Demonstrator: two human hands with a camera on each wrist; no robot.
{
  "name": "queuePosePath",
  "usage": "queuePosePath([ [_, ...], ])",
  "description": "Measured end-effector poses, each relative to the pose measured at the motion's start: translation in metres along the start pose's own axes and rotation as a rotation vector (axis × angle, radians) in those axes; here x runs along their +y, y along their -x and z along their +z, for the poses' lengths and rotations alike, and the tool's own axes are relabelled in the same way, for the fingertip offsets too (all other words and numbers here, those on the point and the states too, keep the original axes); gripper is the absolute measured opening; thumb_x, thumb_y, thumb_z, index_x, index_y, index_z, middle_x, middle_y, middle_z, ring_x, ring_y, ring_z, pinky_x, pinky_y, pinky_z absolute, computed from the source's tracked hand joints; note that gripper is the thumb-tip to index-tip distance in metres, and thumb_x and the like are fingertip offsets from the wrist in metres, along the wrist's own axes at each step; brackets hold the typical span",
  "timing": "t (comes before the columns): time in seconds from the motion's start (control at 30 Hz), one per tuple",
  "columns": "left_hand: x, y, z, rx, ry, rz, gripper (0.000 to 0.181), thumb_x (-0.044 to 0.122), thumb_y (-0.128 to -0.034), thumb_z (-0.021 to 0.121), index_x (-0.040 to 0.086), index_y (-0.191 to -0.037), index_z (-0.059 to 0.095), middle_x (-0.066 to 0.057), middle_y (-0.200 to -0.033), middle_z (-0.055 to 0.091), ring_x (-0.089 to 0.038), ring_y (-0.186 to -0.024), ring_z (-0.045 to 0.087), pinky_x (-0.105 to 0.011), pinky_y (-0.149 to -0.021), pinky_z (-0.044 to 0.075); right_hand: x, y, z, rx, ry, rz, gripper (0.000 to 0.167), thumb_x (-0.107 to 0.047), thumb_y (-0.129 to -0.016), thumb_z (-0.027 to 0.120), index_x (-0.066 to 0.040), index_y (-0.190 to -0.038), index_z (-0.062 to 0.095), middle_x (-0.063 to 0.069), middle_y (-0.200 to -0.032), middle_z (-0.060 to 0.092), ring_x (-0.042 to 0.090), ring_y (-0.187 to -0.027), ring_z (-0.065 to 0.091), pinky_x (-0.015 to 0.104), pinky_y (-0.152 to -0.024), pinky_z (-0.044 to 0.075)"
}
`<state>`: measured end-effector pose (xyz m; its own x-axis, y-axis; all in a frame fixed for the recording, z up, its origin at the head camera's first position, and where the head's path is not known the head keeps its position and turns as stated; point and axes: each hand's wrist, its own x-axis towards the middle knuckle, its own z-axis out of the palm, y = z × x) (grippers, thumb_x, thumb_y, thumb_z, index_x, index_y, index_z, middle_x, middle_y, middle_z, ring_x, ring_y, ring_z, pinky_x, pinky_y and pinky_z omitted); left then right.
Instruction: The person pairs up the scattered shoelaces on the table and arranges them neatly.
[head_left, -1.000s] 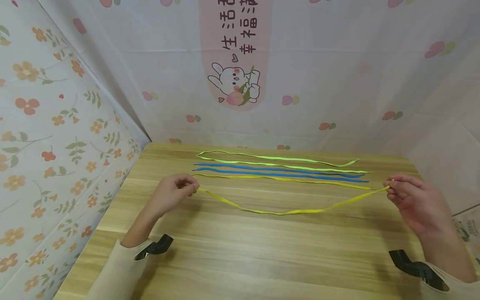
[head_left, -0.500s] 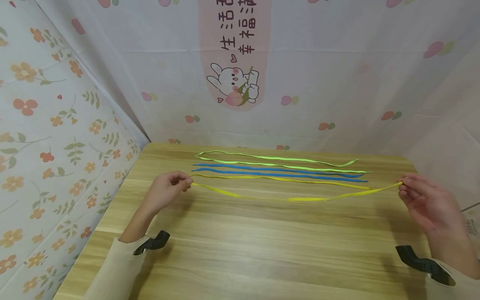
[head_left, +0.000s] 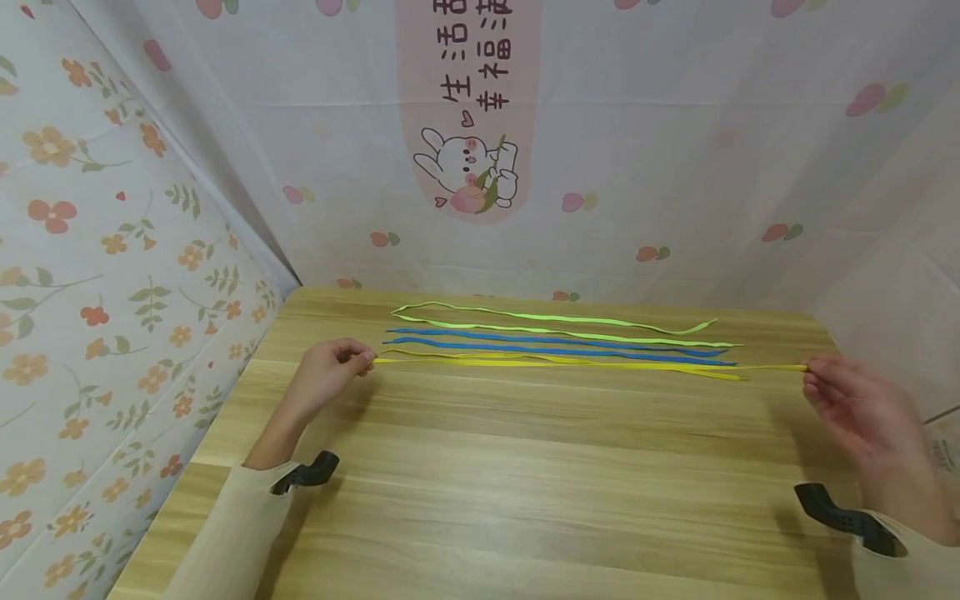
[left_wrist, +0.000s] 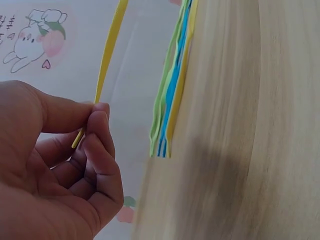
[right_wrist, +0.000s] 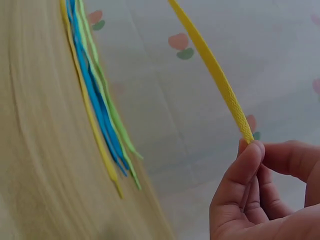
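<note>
A flat yellow shoelace (head_left: 465,362) is stretched nearly straight between the two hands, above the table. My left hand (head_left: 330,372) pinches one end between thumb and fingertips; in the left wrist view the lace's tip (left_wrist: 77,139) pokes out below the grip. At the other end, my right hand (head_left: 858,404) pinches the lace between thumb and forefinger, and the tip there is hidden. Behind it lie a second yellow shoelace (head_left: 720,374), two blue shoelaces (head_left: 525,348) and two lime-green shoelaces (head_left: 600,320), roughly side by side.
The laces lie on a wood-grain table (head_left: 487,500) near its back edge. A printed white cloth (head_left: 637,150) hangs behind, and a floral cloth (head_left: 90,275) hangs on the left. Black curved mounts (head_left: 307,472) stick out from both sleeves.
The held yellow shoelace has gone from a sagging curve to nearly straight. My hands have moved apart, the left leftward and the right rightward. The laces on the table have not moved.
</note>
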<state>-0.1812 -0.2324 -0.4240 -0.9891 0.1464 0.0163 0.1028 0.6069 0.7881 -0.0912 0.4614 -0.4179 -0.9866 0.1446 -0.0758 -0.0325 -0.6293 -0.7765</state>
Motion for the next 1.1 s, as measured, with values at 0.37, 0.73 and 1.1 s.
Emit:
queuePosePath([
  [0.37,-0.007,-0.018,0.011,0.023,-0.108,-0.010,0.020,0.014,-0.1091,0.068,-0.001,-0.111,0.080,-0.008,-0.090,0.078,-0.023,-0.087,0.068,-0.036,-0.077,0.051,0.017,-0.010,0.002,0.129,0.425,0.026,0.035,0.009,-0.108,0.060,-0.008,-0.088,0.084,0.000,-0.089,0.078,0.009,-0.078,0.077,0.022,-0.073,0.062],
  [0.73,-0.015,-0.028,0.016,-0.013,-0.195,-0.012,0.019,0.017,-0.1058,0.071,0.002,-0.103,0.082,-0.007,-0.093,0.079,-0.023,-0.085,0.065,-0.035,-0.073,0.049,0.029,-0.024,-0.005,0.143,0.615,0.064,0.035,0.005,-0.106,0.066,-0.017,-0.084,0.082,-0.005,-0.084,0.078,0.007,-0.074,0.076,0.021,-0.069,0.062],
  [1.1,-0.017,-0.038,0.018,-0.054,-0.253,0.007,0.017,0.019,-0.1055,0.073,0.004,-0.103,0.082,-0.008,-0.095,0.078,-0.028,-0.088,0.066,-0.040,-0.077,0.052,0.038,-0.037,-0.004,0.190,0.833,0.108,0.033,-0.004,-0.107,0.069,-0.025,-0.084,0.079,-0.011,-0.081,0.076,0.004,-0.071,0.074,0.020,-0.067,0.061],
])
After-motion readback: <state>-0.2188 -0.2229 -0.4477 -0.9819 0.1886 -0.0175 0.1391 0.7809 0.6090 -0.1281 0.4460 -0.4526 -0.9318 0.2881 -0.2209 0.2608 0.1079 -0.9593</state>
